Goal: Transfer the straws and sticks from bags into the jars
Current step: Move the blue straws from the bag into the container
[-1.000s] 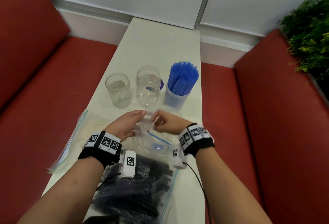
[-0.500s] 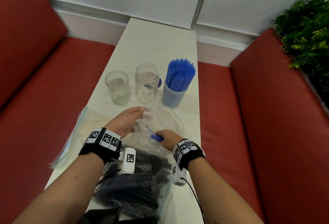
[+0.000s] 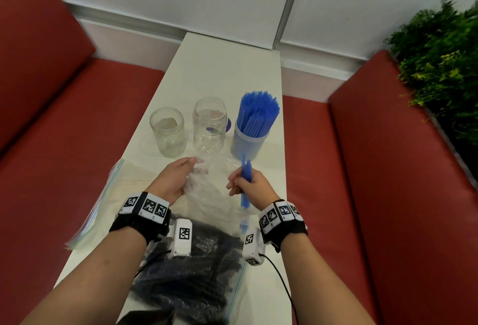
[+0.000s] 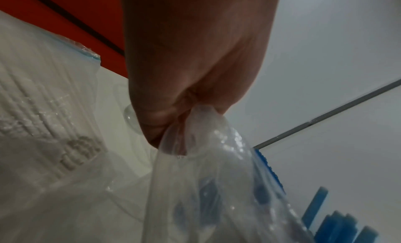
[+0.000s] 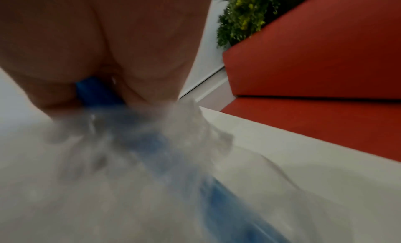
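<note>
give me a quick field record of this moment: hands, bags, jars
left hand: left hand pinches the clear crumpled plastic bag
right hand: right hand grips a few blue plastic straws
full jar: blue-tinted jar packed with upright blue straws
empty jars: short clear glass jar, taller clear plastic jar
waiting bags: zip bag of black straws, zip bag of white sticks

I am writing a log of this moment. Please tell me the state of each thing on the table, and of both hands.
Left hand: pinches clear bag.
Right hand: grips loose straws.
Clear bag: crumpled, nearly empty.
Loose straws: upright, partly in the bag.
Straw jar: full.
Middle jar: open, empty.
Left jar: open, empty.
Dark bag: still full.
</note>
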The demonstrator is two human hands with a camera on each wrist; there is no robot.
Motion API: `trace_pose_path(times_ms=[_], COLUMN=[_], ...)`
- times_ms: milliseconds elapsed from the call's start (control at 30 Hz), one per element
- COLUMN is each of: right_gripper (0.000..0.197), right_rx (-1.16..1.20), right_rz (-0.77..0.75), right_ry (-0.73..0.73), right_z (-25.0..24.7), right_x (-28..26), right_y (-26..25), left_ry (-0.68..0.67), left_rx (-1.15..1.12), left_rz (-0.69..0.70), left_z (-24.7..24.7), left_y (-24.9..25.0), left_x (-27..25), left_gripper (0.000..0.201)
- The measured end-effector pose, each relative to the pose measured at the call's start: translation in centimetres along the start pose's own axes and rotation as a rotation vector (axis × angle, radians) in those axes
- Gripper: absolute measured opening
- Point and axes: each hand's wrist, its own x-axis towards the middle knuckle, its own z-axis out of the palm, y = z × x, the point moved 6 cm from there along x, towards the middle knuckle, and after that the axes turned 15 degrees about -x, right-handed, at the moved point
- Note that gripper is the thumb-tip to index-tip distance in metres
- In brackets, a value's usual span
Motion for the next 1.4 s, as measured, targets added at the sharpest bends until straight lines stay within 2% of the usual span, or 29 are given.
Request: trace_pose_path(times_ms=[100, 167, 233, 367, 500, 733, 933, 1033, 1233, 1333, 1400], right_gripper=[0.018, 0.028, 0.037, 0.047, 0.053, 0.052, 0.046, 0.044, 0.043, 0.019, 0.031], right_rx=[-0.014, -0.005, 0.077, 0.264, 0.308, 0.165, 0.181, 0.144, -0.018, -0.034, -0.061], right_rz=[-0.026, -0.034, -0.059, -0.2, -0.288, -0.222, -0.303, -0.306, -0.216, -0.289, -0.367], right_ry=[-0.067, -0.05, 0.054, 0.301, 0.456, 0.56, 0.637, 0.604, 0.447, 0.5, 0.583], right_z=[-0.6, -1.9, -4.3, -11.0, -14.5, -14.0, -15.8, -15.1, -11.5, -12.2, -13.6], right_x=[0.6, 1.3, 2.2, 4.1, 6.2, 9.5, 10.4, 10.8, 11.4, 10.9, 10.5], right_y=[-1.2, -2.7, -5.3, -11.1, -13.7, -12.2, -14.6, -14.3, -10.6, -12.0, -13.5], left_ry=[0.001, -0.011, -0.022, -0.029, -0.013, -0.014, -0.005, 0.0, -0.006, -0.006, -0.01], left_rx=[0.007, 0.001, 0.002, -0.004, 0.01, 0.002, -0.007, -0.002, 0.028, 0.026, 0.02], left_rz=[-0.037, -0.066, -0.09, -0.088, -0.078, -0.101, -0.11, -0.101, -0.103, -0.109, -0.11], left_z=[0.0, 0.1, 0.3, 0.4, 0.2, 0.1, -0.1, 0.0, -0.1, -0.2, -0.1], left_y=[-0.4, -0.7, -0.9, -0.8, -0.4, -0.6, -0.5, -0.5, -0.6, -0.5, -0.4], left_x=[0.0, 0.0, 0.0, 0.2, 0.8, 1.6, 2.2, 2.6, 2.8, 2.6, 2.6], left_gripper=[0.03, 0.031, 0.031, 0.031, 0.031, 0.031, 0.033, 0.033, 0.032, 0.033, 0.033])
